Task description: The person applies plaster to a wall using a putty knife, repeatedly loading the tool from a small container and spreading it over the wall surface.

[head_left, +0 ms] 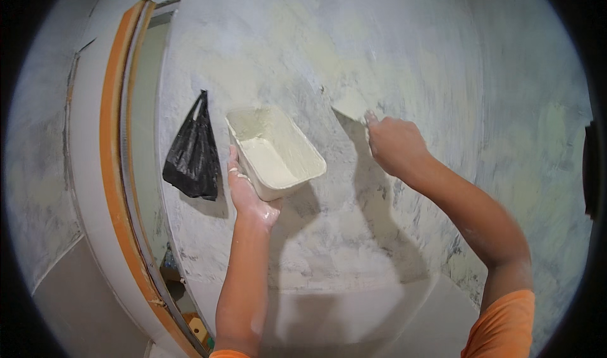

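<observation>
White putty smears the grey wall [392, 54] ahead. From the head camera, the left hand [250, 197] holds up a cream tub [275, 151] from below, fingers [234, 165] clamped on its near end; pale putty lies inside it. The right hand [395, 144] presses a scraper [351, 105] flat against the wall, fingers closed round its handle, the blade coated in putty. A black bag [193, 156] hangs on the wall left of the tub, beside an orange door frame [114, 137].
</observation>
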Action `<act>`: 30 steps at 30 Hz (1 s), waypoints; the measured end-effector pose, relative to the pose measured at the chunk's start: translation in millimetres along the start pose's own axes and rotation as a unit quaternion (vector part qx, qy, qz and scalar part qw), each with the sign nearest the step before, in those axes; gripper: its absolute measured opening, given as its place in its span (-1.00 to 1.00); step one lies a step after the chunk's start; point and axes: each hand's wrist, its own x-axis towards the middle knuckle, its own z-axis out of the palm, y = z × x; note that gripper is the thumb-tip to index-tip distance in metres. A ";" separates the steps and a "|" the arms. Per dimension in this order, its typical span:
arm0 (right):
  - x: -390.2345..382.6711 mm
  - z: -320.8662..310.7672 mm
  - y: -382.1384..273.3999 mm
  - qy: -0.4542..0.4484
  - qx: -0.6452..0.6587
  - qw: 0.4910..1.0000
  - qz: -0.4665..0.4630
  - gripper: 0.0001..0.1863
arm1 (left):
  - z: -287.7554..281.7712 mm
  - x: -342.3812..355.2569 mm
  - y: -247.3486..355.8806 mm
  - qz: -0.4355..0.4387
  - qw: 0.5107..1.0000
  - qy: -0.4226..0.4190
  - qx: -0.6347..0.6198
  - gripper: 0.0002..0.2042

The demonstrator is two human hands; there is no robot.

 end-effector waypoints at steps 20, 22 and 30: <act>123.3 -2.6 -78.0 0.213 0.091 0.972 0.024 -0.62 | -36.9 -21.2 23.2 0.125 0.992 0.026 -0.006 -0.44; 110.5 10.9 -88.6 0.184 0.088 0.978 0.042 -0.55 | -45.1 -19.6 24.1 0.110 0.994 0.024 -0.013 -0.45; 44.4 38.6 -111.6 0.102 0.126 0.986 0.029 -0.54 | -42.1 -19.1 20.0 0.062 0.996 0.049 -0.046 -0.42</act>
